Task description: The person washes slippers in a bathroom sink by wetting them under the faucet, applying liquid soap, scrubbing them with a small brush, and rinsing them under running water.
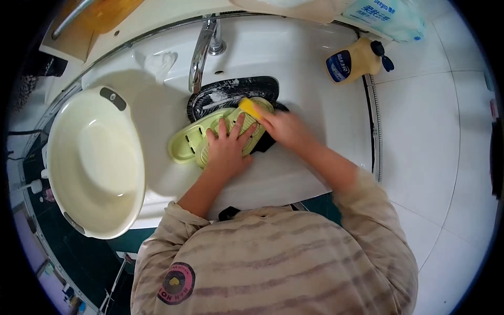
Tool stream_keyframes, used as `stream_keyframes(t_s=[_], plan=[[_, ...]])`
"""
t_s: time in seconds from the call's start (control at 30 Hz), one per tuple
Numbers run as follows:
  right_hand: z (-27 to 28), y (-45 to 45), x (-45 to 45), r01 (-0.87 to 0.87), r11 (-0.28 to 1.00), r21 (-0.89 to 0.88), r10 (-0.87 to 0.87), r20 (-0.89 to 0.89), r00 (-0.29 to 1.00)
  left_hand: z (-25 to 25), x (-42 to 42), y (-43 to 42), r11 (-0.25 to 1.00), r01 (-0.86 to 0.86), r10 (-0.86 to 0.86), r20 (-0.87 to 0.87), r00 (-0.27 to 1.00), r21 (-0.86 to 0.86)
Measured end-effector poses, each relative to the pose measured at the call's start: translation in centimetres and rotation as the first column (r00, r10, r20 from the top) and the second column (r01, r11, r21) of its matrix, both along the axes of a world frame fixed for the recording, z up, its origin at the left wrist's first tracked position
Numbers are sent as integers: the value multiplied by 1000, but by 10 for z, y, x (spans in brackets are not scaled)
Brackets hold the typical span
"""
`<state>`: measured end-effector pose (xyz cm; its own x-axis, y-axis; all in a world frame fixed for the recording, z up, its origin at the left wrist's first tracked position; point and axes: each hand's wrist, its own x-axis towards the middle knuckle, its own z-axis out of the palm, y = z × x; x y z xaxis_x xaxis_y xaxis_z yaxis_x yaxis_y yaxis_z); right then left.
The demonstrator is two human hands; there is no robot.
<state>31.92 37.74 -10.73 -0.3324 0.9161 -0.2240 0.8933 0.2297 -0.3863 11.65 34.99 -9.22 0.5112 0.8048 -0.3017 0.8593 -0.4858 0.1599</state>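
White sink (341, 131) sat under shiny tap (198, 63). From head camera, we saw green slippers (182, 149) in sink. Our left hand (227, 152) pressed flat on them, fingers spread. Our right hand (287, 130) gripped yellow sponge (250, 108) against them. Soapy black slipper (241, 90) lay behind.

A curved chrome faucet (201, 55) stands at the back of the white glossy sink (336, 136), its spout reaching forward. Just before the spout's tip lies a black, oval, ridged piece (265, 86); before it, inside the sink, are light-green, sole-shaped plastic pieces (185, 147). The left hand (228, 149) lies on these; at their right rear is a yellow sponge (250, 108) under the right hand (286, 128). Left of everything sits a cream oval plastic basin (107, 163). A yellow, blue-labelled plastic bottle (349, 62) is at the sink's right rear, before a white-and-blue plastic pack (380, 18).
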Motion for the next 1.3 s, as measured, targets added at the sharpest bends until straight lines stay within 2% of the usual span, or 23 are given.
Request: stream_keyframes(t_s=[0.07, 0.1, 0.17, 0.2, 0.3, 0.47, 0.5, 0.53, 0.6, 0.63, 0.7, 0.8, 0.83, 0.87, 0.93, 0.97, 1.03, 1.07, 1.13, 1.17, 1.2, 1.27, 1.3], plan=[[-22, 48, -28, -61, 981, 184, 55, 35, 998, -2, 0, -2, 1000, 2, -2, 0, 1000, -11], [-23, 49, -22, -79, 977, 196, 73, 38, 997, -2, -2, 3, 1000, 11, -11, -6, 1000, -14], [-22, 7, 4, 41, 989, 143, -32, -63, 998, -2, -4, -1, 1000, 10, -10, 37, 999, -12], [-10, -11, 14, 39, 989, 139, -31, -60, 998, -3, -5, 1, 1000, 3, -4, 82, 997, 3], [14, -35, 22, 28, 998, -64, -27, 11, 1000, 1, -4, 1, 1000, -1, 1, 48, 999, -11], [-28, 45, -37, -92, 967, 239, 93, 8, 996, -3, -3, 6, 999, -35, 36, 49, 998, -22], [-33, 34, -23, -58, 955, 290, 95, -114, 989, -4, -5, 3, 1000, -24, 24, 76, 997, -1], [-25, 8, -4, -44, 958, 284, 81, -121, 989, -4, -7, 0, 1000, -11, 9, 106, 994, 17], [1, -32, 24, 63, 994, -91, -73, -112, 991, -2, -6, 4, 1000, -11, 8, 96, 995, 23], [8, -29, 20, 60, 994, -94, -69, -101, 992, -2, -4, 2, 1000, -21, 19, 87, 996, 15], [15, -24, 2, 47, 997, 56, -50, 46, 998, -3, -2, 2, 999, -38, 36, 84, 996, 14], [-22, 30, -11, 145, 972, 184, -149, 11, 989, -4, -1, -1, 999, -48, 46, 77, 996, 23], [-24, 19, -5, 268, 956, 115, -259, -87, 962, -4, -4, 2, 999, -40, 38, 89, 995, 17], [-24, -6, 7, 275, 955, 114, -266, -88, 960, -3, -5, 0, 999, -33, 32, 88, 996, 17], [-10, -37, 25, 342, 937, 77, -309, -279, 909, -4, -4, 1, 999, -49, 47, 111, 993, 21], [-4, -37, 23, 344, 936, 78, -312, -273, 910, -4, -3, 2, 999, -46, 44, 118, 992, 20], [5, -41, 9, 325, 945, 20, -323, -78, 943, -6, -4, 0, 998, -50, 43, 135, 990, 48], [-1, -24, 4, 324, 946, 21, -322, -74, 944, -6, -2, 1, 998, -51, 44, 138, 989, 47], [-22, 17, -3, 236, 953, 192, -240, -4, 971, -6, -2, 0, 998, -48, 43, 105, 994, 47], [-25, 12, 0, 242, 943, 226, -219, -122, 968, -10, -5, 1, 998, -33, 27, 123, 992, 46], [-25, -3, 12, 252, 939, 233, -227, -126, 966, -12, -5, 2, 998, -24, 17, 121, 992, 55], [2, -39, 22, 274, 962, 13, -268, -177, 947, -11, -3, 1, 998, -34, 28, 107, 994, 52], [8, -45, 19, 277, 961, 18, -269, -173, 947, -10, -3, 3, 998, -32, 25, 112, 993, 55]])
